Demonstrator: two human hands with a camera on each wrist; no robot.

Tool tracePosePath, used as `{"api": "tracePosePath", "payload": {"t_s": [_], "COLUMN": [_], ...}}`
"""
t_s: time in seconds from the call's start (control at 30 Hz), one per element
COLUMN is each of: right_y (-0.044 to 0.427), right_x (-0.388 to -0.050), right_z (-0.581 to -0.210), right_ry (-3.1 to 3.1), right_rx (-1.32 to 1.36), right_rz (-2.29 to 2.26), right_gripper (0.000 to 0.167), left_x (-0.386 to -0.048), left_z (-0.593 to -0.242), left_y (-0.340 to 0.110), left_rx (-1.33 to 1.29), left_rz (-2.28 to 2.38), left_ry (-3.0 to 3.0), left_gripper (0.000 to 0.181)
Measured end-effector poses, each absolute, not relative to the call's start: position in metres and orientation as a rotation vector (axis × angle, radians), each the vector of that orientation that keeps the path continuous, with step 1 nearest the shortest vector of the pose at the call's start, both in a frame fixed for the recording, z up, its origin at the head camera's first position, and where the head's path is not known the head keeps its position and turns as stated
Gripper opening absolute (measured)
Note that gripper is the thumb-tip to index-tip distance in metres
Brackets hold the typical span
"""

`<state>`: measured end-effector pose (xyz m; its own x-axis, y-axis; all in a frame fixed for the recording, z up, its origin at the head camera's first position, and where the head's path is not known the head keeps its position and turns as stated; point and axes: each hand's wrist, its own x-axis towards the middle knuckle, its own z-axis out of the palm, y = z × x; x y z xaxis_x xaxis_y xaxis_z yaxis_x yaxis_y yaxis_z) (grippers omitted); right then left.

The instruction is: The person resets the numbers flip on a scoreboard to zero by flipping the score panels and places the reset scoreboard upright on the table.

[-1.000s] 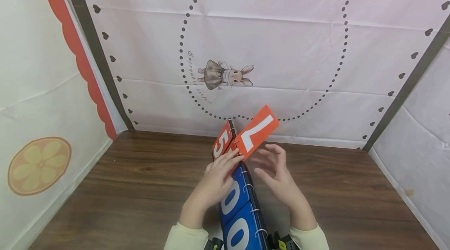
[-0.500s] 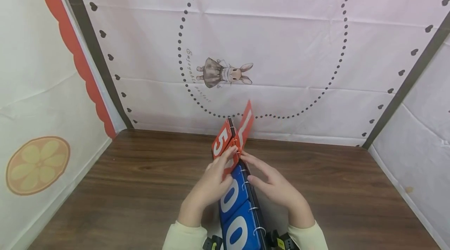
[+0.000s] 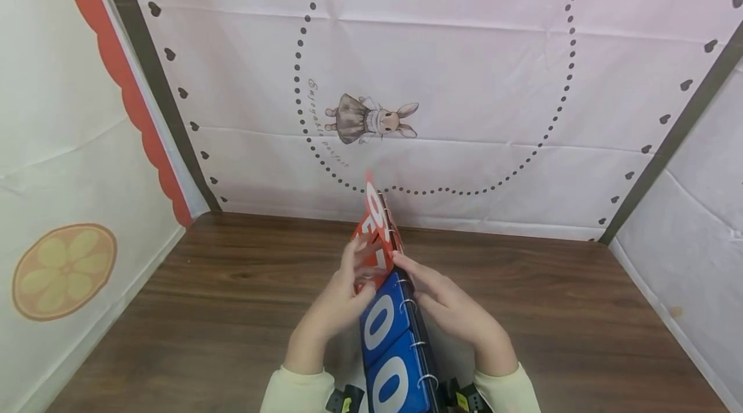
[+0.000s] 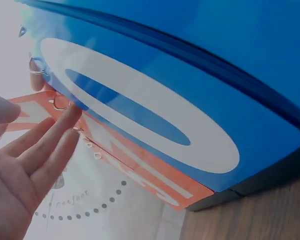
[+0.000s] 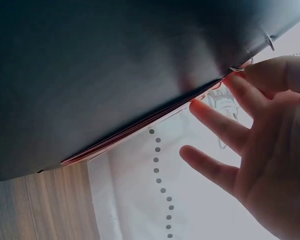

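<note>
Several blurred red cards (image 3: 380, 222) are partly hidden behind the spread left grip (image 3: 336, 300); right grip (image 3: 455, 306) also spread.

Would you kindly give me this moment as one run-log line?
left hand: at red cards, contact unclear | right hand: at rings | raised card: red, tilted, blurred | blue cards: each shows 0

Blue number cards (image 3: 384, 343) carry white zeros, orange-red number cards (image 3: 382, 232) white numerals; stand (image 5: 100, 75) black, binding rings (image 3: 428, 377) silvery. Surface (image 3: 551, 310) dark brown, wood-grained; sleeves (image 3: 297, 391) pale cream. Backdrop (image 3: 464, 97) pinkish white, printed with dark dots and hearts; side panel (image 3: 58, 110) white, with red scalloped band (image 3: 131, 90) and orange fruit slice (image 3: 65, 272).
</note>
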<state>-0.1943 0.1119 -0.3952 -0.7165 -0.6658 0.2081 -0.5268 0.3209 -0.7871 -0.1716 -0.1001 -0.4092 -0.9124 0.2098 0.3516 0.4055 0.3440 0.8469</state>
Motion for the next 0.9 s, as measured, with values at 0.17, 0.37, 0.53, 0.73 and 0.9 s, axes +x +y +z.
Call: {"api": "tracePosePath", "payload": {"t_s": [0.17,0.37,0.53,0.73,0.9], "right_y": [0.111,0.11,0.109,0.11,0.11], "right_x": [-0.193,-0.192,-0.191,-0.192,-0.192], "right_z": [-0.396,-0.395,-0.394,-0.394,-0.395], "right_ry": [2.47,2.527,2.539,2.554,2.557], "right_rx": [-1.032,-0.993,-0.975,-0.948,-0.942], "right_rz": [-1.313,-1.268,-1.246,-1.233,-1.223], "right_gripper": [0.07,0.071,0.07,0.07,0.069], "left_x": [-0.168,-0.167,-0.171,-0.179,-0.184], "left_z": [-0.404,-0.395,-0.398,-0.413,-0.428], "left_y": [-0.103,-0.102,-0.103,-0.114,-0.129], "left_rx": [-0.486,-0.424,-0.314,-0.172,-0.178], "left_rz": [-1.197,-0.708,-0.731,-0.703,-0.645], "left_ry": [-2.286,-2.28,-2.204,-1.975,-2.051], "left_gripper": [0.09,0.077,0.061,0.032,0.025]}}
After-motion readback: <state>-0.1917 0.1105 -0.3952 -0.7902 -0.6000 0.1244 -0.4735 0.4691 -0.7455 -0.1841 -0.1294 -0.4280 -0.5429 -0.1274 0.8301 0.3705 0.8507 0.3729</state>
